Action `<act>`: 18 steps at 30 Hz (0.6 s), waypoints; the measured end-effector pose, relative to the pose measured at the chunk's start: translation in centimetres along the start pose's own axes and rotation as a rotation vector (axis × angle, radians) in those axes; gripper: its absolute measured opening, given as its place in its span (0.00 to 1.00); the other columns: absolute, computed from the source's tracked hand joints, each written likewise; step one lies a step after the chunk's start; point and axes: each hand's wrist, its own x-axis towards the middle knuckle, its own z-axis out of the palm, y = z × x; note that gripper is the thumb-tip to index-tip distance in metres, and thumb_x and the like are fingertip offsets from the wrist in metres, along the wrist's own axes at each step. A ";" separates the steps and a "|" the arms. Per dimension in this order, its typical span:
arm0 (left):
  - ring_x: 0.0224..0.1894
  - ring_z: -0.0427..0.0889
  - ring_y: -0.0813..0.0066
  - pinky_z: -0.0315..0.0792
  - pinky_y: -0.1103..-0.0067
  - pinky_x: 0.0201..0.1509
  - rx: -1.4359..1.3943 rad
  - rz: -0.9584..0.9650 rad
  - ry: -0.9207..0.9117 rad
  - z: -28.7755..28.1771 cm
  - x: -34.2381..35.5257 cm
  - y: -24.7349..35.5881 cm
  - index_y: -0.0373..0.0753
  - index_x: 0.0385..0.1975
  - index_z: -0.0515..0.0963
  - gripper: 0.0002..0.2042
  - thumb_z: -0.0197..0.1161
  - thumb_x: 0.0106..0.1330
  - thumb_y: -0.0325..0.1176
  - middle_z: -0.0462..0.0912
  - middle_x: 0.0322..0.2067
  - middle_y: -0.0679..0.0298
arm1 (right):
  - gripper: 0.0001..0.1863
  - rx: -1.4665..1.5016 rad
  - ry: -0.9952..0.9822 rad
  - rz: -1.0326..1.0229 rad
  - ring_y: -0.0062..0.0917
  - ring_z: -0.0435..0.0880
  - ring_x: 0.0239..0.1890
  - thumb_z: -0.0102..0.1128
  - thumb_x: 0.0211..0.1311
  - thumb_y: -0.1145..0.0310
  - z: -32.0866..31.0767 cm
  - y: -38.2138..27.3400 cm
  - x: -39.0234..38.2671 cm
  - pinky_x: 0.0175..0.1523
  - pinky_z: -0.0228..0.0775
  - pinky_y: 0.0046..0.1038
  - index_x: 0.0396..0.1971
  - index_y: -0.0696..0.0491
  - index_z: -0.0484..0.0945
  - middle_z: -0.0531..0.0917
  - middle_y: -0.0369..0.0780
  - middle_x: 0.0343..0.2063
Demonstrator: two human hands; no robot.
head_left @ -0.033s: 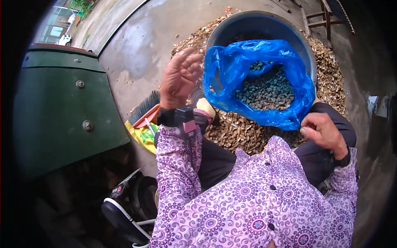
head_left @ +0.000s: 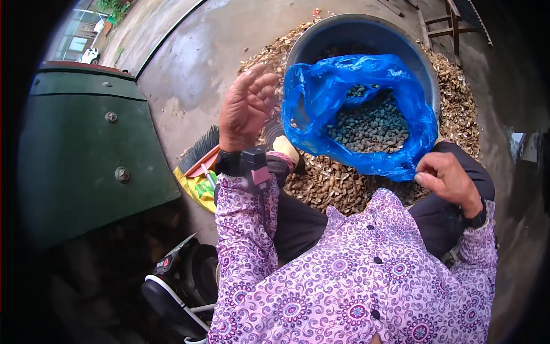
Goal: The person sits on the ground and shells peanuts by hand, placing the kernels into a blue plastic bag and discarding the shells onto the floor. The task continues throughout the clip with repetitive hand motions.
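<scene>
A blue plastic bag (head_left: 423,132) spreads, mouth open, over the near part of a large round basin (head_left: 366,35). Inside the bag lies a heap of small grey-green pieces (head_left: 372,126), too small to name surely. My right hand (head_left: 450,180) is closed at the bag's near right corner, thumb and fingers pinching its edge. Left of the bag, my left hand (head_left: 246,112) is raised with loosely bent fingers apart; it holds nothing and does not visibly touch the bag. Pale brown shells (head_left: 329,183) lie heaped beneath and around the basin.
A dark green metal-looking box (head_left: 86,149) stands at the left. Beside my left forearm are a brush (head_left: 200,152) with dark bristles and a yellow bag (head_left: 200,192). A wooden frame (head_left: 452,28) stands at the far right; a white-tubed object (head_left: 177,301) is at lower left.
My left hand has shifted very slightly left. The bag, the basin and my right hand look nearly unchanged.
</scene>
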 end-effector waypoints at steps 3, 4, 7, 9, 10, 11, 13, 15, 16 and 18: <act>0.29 0.76 0.75 0.72 0.79 0.34 0.006 0.057 0.041 -0.2 0.3 1.0 0.31 0.45 0.68 0.15 0.51 0.62 0.34 0.77 0.35 0.56 | 0.09 -0.153 -0.060 -0.072 0.32 0.75 0.20 0.59 0.46 0.69 -0.3 0.5 2.5 0.25 0.64 0.29 0.19 0.59 0.73 0.75 0.44 0.16; 0.29 0.75 0.75 0.71 0.79 0.35 -0.012 0.065 0.005 -0.1 0.3 1.3 0.31 0.45 0.67 0.15 0.51 0.62 0.33 0.77 0.34 0.56 | 0.09 -0.158 -0.065 -0.067 0.33 0.76 0.21 0.59 0.46 0.68 -0.3 0.8 3.3 0.26 0.65 0.30 0.19 0.59 0.73 0.75 0.45 0.17; 0.29 0.75 0.75 0.71 0.80 0.36 0.009 0.107 -0.002 0.6 0.3 1.4 0.31 0.45 0.68 0.15 0.51 0.62 0.33 0.77 0.33 0.56 | 0.10 -0.184 -0.056 -0.044 0.33 0.78 0.23 0.59 0.46 0.67 0.1 3.1 5.3 0.27 0.66 0.30 0.20 0.59 0.74 0.76 0.45 0.18; 0.29 0.75 0.76 0.72 0.80 0.35 0.005 0.090 -0.031 0.3 0.9 1.2 0.31 0.45 0.67 0.15 0.50 0.62 0.33 0.77 0.33 0.56 | 0.10 -0.185 -0.034 0.086 0.20 0.72 0.18 0.58 0.48 0.67 0.4 5.6 6.3 0.24 0.63 0.25 0.19 0.59 0.73 0.73 0.39 0.14; 0.29 0.75 0.76 0.72 0.81 0.35 0.054 0.069 -0.030 0.8 0.9 0.8 0.31 0.45 0.67 0.14 0.50 0.63 0.33 0.77 0.33 0.56 | 0.10 -0.202 -0.032 0.074 0.17 0.71 0.19 0.57 0.49 0.66 0.6 7.5 6.8 0.24 0.63 0.24 0.21 0.59 0.73 0.73 0.37 0.14; 0.29 0.76 0.76 0.72 0.81 0.35 0.095 0.042 -0.035 1.4 1.2 0.1 0.31 0.45 0.67 0.14 0.50 0.63 0.33 0.77 0.33 0.55 | 0.10 -0.223 -0.026 0.095 0.17 0.71 0.19 0.57 0.49 0.66 0.5 8.7 7.2 0.24 0.63 0.24 0.21 0.59 0.73 0.73 0.37 0.14; 0.28 0.76 0.77 0.72 0.81 0.33 0.116 0.021 -0.050 2.2 1.2 -0.6 0.31 0.44 0.67 0.14 0.50 0.63 0.33 0.78 0.32 0.56 | 0.10 0.010 0.005 0.260 0.17 0.72 0.19 0.56 0.51 0.66 0.7 10.3 7.8 0.25 0.64 0.23 0.24 0.58 0.74 0.75 0.36 0.16; 0.26 0.76 0.77 0.72 0.82 0.31 0.241 -0.001 -0.086 2.9 1.4 -1.0 0.31 0.44 0.67 0.14 0.50 0.63 0.33 0.78 0.31 0.56 | 0.10 0.044 0.066 0.310 0.17 0.72 0.20 0.56 0.51 0.66 0.6 11.6 7.8 0.26 0.64 0.22 0.24 0.59 0.75 0.75 0.36 0.17; 0.25 0.76 0.77 0.72 0.82 0.29 0.262 -0.011 -0.063 3.9 1.3 -1.3 0.31 0.43 0.68 0.13 0.49 0.63 0.33 0.78 0.30 0.56 | 0.11 0.097 0.122 0.348 0.16 0.73 0.21 0.57 0.51 0.65 0.6 12.0 7.7 0.26 0.64 0.20 0.24 0.60 0.76 0.76 0.37 0.17; 0.25 0.76 0.77 0.72 0.83 0.29 0.262 -0.017 -0.093 4.2 1.8 -2.1 0.31 0.43 0.69 0.13 0.49 0.63 0.32 0.79 0.30 0.56 | 0.11 0.132 0.158 0.347 0.16 0.74 0.21 0.57 0.51 0.65 0.7 12.5 7.7 0.27 0.65 0.20 0.26 0.60 0.75 0.76 0.37 0.18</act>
